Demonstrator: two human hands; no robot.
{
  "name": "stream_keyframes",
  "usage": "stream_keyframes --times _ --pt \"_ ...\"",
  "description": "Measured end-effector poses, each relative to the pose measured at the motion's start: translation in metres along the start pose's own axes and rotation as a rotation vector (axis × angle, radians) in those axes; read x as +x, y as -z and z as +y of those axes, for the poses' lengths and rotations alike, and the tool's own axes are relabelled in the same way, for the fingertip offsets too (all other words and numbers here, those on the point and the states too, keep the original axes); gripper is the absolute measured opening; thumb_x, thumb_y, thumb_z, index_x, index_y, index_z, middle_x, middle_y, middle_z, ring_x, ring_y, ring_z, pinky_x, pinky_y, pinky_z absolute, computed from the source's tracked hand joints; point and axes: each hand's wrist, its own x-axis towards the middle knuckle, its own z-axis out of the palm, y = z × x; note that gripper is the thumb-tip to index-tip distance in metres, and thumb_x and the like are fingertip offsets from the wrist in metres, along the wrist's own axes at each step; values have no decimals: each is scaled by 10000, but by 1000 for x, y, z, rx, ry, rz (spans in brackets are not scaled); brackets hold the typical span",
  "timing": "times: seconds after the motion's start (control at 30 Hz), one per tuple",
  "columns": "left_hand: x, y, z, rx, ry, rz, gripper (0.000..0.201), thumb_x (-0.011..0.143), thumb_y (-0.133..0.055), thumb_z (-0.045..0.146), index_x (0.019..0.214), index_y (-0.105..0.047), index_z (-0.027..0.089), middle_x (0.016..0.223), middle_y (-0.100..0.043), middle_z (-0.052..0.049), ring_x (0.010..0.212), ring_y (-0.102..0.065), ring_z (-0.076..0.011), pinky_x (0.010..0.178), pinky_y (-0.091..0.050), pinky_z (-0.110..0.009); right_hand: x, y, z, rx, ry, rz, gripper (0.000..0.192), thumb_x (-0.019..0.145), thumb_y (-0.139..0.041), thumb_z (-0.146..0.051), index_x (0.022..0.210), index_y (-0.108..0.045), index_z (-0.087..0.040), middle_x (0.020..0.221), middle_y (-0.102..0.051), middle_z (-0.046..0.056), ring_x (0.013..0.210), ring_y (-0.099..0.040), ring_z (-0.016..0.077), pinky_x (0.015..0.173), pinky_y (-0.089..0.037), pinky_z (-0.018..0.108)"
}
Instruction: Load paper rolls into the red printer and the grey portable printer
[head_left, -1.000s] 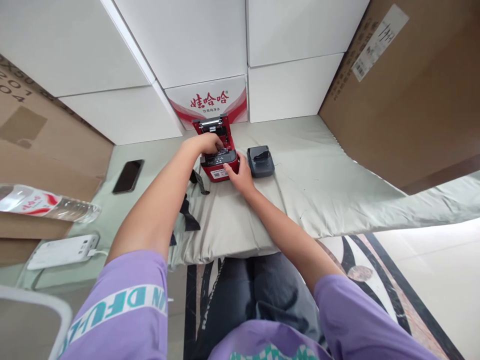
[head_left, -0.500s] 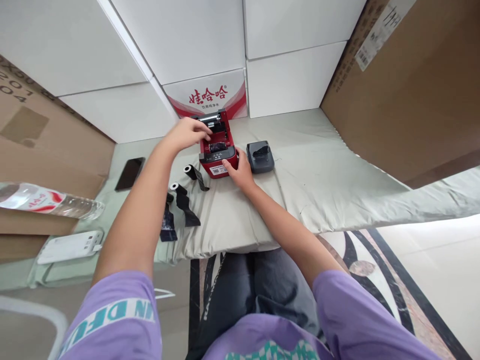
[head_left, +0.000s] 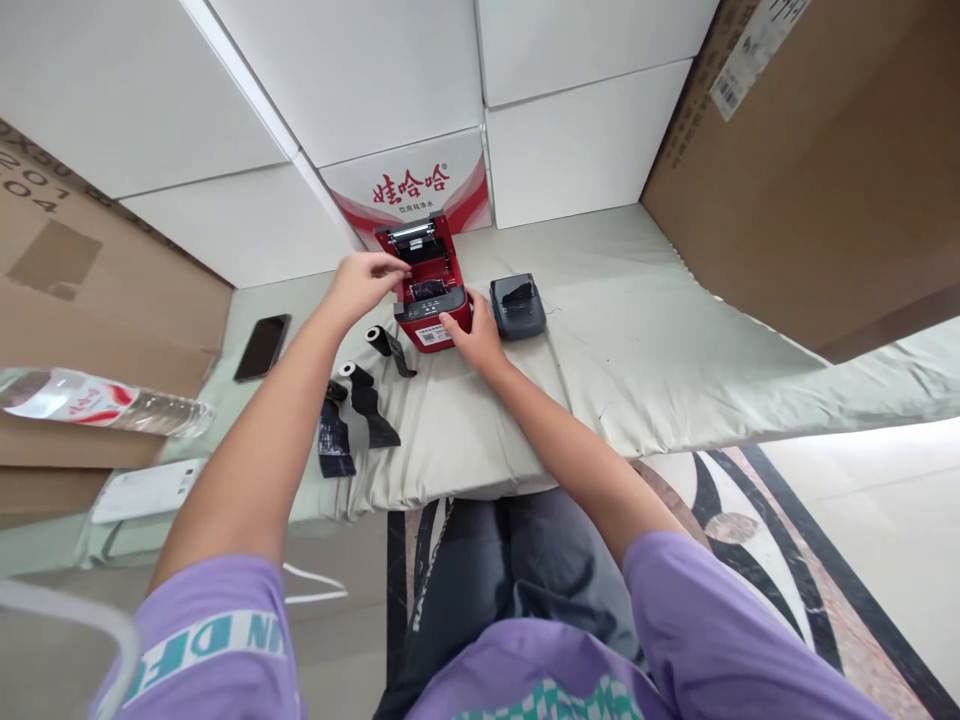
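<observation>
on the pale cloth (head_left: 600, 300), the open red printer (head_left: 433, 304) seems light and stiff, best held by its sides: my right hand (head_left: 480, 335) clasps its near corner; whether my left hand (head_left: 365, 284), bunched at its left edge, pinches anything, i cannot tell.

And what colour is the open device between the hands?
The open device is red and black; head view.

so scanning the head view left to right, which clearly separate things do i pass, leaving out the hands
Water bottle → phone → leftmost black strip → red machine with its lid up → dark grey device → right-hand brown carton.
</observation>
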Motion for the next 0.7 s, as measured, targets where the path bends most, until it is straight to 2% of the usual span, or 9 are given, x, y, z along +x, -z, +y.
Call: stream_keyframes --times 0.17,0.27,0.37,0.5,0.6,0.67,0.7 --pt "55 -20 17 445 18 -431 425 738 -688 213 1113 -848 335 1044 -827 -24 1010 -741 -259 906 -529 -281 0 1 0 29 2 19 885 841 -540 -891 1417 -512 -218 1423 -612 199 1360 -586 329 1215 -456 549" --pt "67 -26 19 550 9 -511 488 694 -662 162 1114 -847 329 1056 -828 -26 1002 -740 -253 868 -520 -260 1 1 0 34 0 20 870 845 -566 -869 1411 -522 -210 1418 -615 200 1365 -584 332 1222 -453 550" --pt "61 -14 21 453 -48 -471 483 699 -663 177 1140 -841 264 1084 -823 -33 993 -736 -242 866 -529 -253 1 0 0 26 -2 15 861 849 -578 -854 1410 -520 -203 1419 -612 205 1371 -577 341 1219 -452 555" --pt "29 29 21 168 -66 -321 471 718 -785 374 1157 -827 208 1111 -806 -47 1028 -709 -245 963 -540 -306 0 -2 1 35 0 8 831 877 -570 -825 1425 -492 -205 1425 -604 203 1364 -578 334 1206 -457 547" --pt "3 65 7 -58 67 -127 661 697 -837 520 1247 -778 158 1157 -785 -86 961 -675 -212 957 -547 -357 0 -2 4 13 7 1 822 891 -558 -817 1435 -475 -207 1439 -590 203 1377 -568 330 1215 -445 531" --pt "-9 81 -12 -127 175 -82 735 671 -836 613 1257 -772 173 1098 -786 -75 874 -636 -181 898 -544 -350 1 -2 6 -2 13 -9 839 891 -553 -819 1442 -465 -193 1441 -581 213 1383 -560 333 1215 -443 525" --pt "-12 86 -24 -115 220 -101 741 655 -836 649 1231 -782 186 1060 -786 -62 851 -610 -172 864 -534 -337 2 -2 7 -7 16 -13 845 891 -551 -819 1445 -461 -188 1439 -578 216 1385 -557 334 1213 -444 522"
